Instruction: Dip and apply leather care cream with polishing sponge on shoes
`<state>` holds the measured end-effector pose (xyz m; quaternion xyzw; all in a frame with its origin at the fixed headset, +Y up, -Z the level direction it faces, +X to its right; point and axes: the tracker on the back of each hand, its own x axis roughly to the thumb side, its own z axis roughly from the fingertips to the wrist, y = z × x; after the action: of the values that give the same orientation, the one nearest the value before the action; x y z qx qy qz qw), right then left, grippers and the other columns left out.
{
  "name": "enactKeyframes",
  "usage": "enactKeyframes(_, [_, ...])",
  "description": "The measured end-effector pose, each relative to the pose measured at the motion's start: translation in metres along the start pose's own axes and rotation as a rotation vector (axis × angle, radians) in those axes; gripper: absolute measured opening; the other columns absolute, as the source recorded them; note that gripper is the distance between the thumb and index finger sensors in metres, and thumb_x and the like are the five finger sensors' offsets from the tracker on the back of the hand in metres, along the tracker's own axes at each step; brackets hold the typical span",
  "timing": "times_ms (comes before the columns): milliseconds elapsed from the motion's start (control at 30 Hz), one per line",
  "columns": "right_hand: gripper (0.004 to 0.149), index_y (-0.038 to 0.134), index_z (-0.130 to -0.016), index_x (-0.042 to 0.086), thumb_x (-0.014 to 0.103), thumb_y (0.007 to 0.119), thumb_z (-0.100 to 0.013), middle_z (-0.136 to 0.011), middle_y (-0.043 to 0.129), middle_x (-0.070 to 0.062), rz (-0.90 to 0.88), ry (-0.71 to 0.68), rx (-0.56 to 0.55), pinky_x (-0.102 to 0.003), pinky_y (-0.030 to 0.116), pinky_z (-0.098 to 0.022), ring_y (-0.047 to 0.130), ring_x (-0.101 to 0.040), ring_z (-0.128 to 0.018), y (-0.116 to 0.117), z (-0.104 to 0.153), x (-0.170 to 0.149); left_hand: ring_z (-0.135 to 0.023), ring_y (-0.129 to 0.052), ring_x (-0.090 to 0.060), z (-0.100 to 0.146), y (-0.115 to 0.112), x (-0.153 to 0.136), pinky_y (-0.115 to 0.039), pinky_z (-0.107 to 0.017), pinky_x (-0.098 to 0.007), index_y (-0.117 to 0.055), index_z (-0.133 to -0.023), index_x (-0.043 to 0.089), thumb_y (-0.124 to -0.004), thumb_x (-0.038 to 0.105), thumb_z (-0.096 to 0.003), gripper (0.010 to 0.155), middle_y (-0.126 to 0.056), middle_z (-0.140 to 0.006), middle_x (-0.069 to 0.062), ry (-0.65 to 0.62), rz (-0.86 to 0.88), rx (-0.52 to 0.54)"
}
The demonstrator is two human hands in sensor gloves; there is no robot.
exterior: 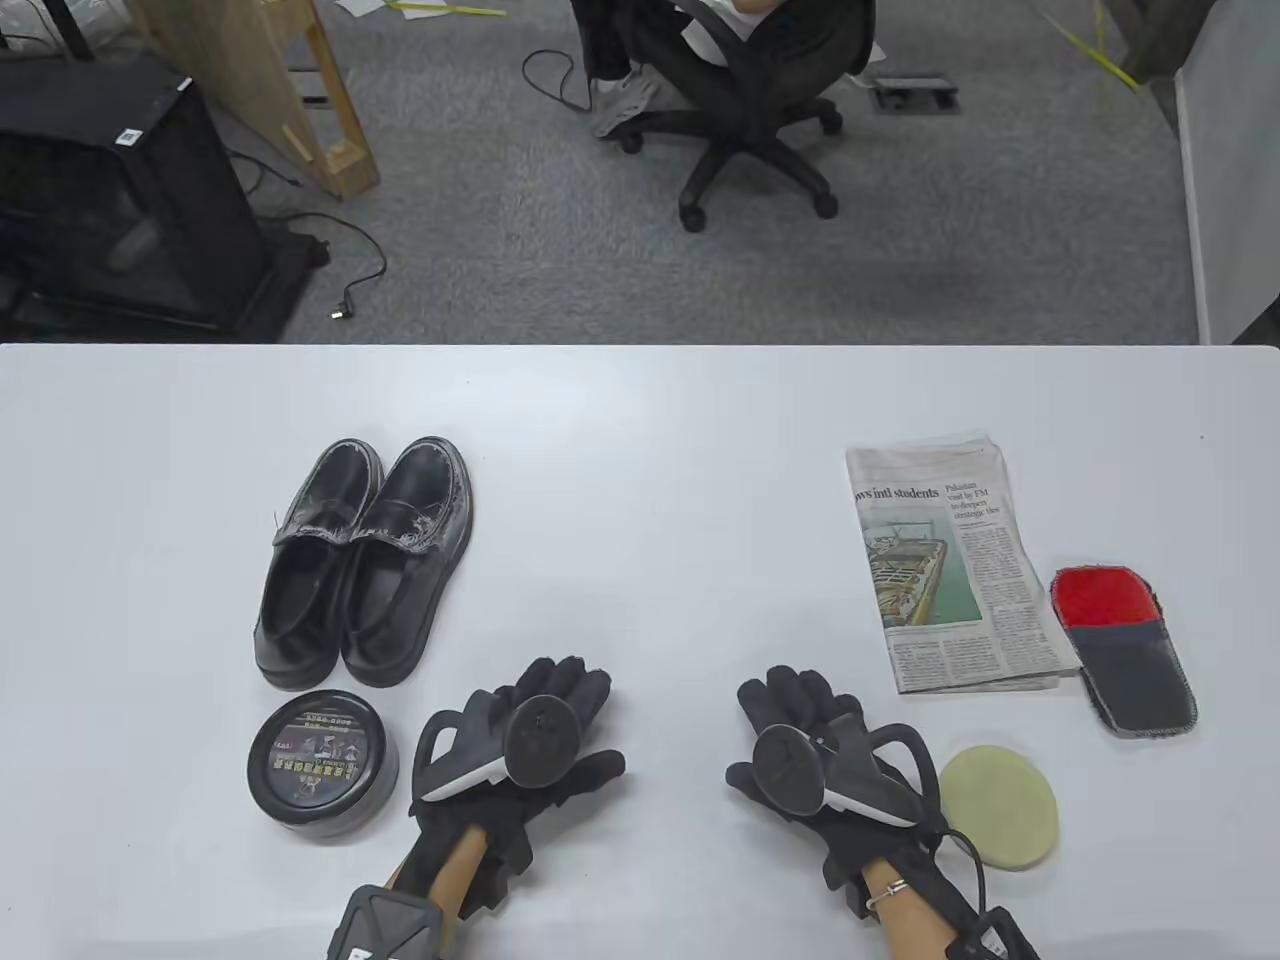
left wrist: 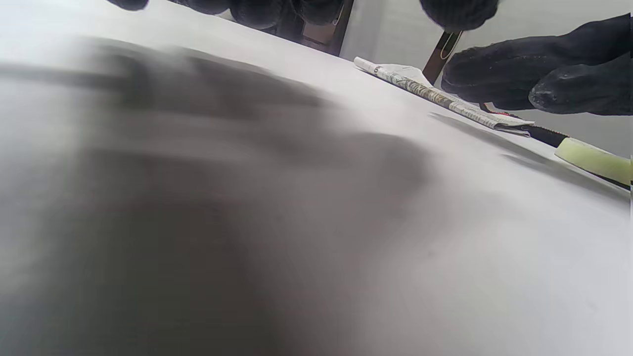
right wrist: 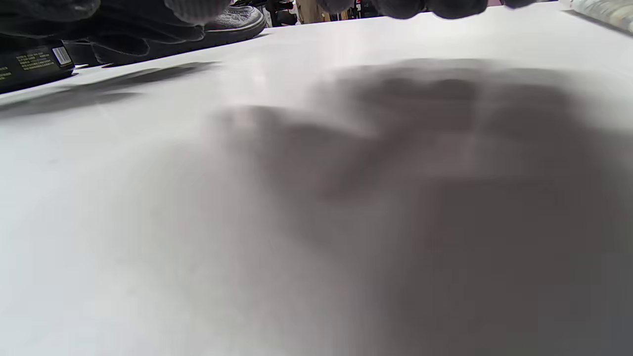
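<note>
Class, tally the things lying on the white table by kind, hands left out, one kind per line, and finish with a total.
Black shoes: 2
Cream tin, lid on: 1
Yellow polishing sponge: 1
Folded newspaper: 1
Red and grey cloth mitt: 1
Total: 6

A folded newspaper (exterior: 955, 565) lay on the white table (exterior: 660, 450), beyond the right hand and out to its right. Touching the paper's right edge was a red-and-grey mitt (exterior: 1125, 650), flat on the table. Past the table's far edge stood an office chair (exterior: 755, 110) on grey carpet (exterior: 500, 230).
</note>
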<state>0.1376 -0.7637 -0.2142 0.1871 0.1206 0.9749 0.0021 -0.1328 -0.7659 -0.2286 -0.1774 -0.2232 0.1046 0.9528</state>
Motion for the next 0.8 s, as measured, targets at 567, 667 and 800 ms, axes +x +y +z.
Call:
enactKeyframes(567, [0.092, 0.011, -0.119, 0.002, 0.061, 0.047, -0.058, -0.117, 0.016, -0.041, 0.062, 0.373, -0.056, -0.072, 0.042, -0.069, 0.027, -0.068, -0.102, -0.022, -0.030, -0.054, -0.113, -0.030, -0.048, 0.000, 0.002, 0.000, -0.038, -0.076, -0.070, -0.030, -0.122, 0.016, -0.057, 0.061, -0.0585, 0.082, -0.030, -0.129, -0.023, 0.001, 0.000, 0.024])
enactKeyframes(667, [0.095, 0.005, -0.117, -0.002, 0.060, 0.046, -0.058, -0.114, 0.013, -0.046, 0.059, 0.538, -0.007, -0.073, 0.042, -0.067, 0.025, -0.072, -0.099, -0.024, -0.041, -0.082, -0.113, -0.030, -0.049, 0.000, 0.001, 0.000, -0.038, -0.076, -0.070, -0.030, -0.122, 0.016, -0.057, 0.061, -0.0586, 0.082, -0.030, -0.129, -0.023, 0.002, -0.003, 0.026])
enactKeyframes(800, [0.096, 0.001, -0.115, -0.005, 0.060, 0.044, -0.059, -0.112, 0.011, -0.049, -0.059, 0.735, 0.111, -0.074, 0.044, -0.067, 0.024, -0.075, -0.096, -0.016, -0.049, -0.117, -0.113, -0.030, -0.049, -0.002, 0.000, 0.001, -0.038, -0.076, -0.070, -0.030, -0.122, 0.016, -0.057, 0.061, -0.0586, 0.082, -0.030, -0.129, -0.023, -0.003, 0.001, 0.015])
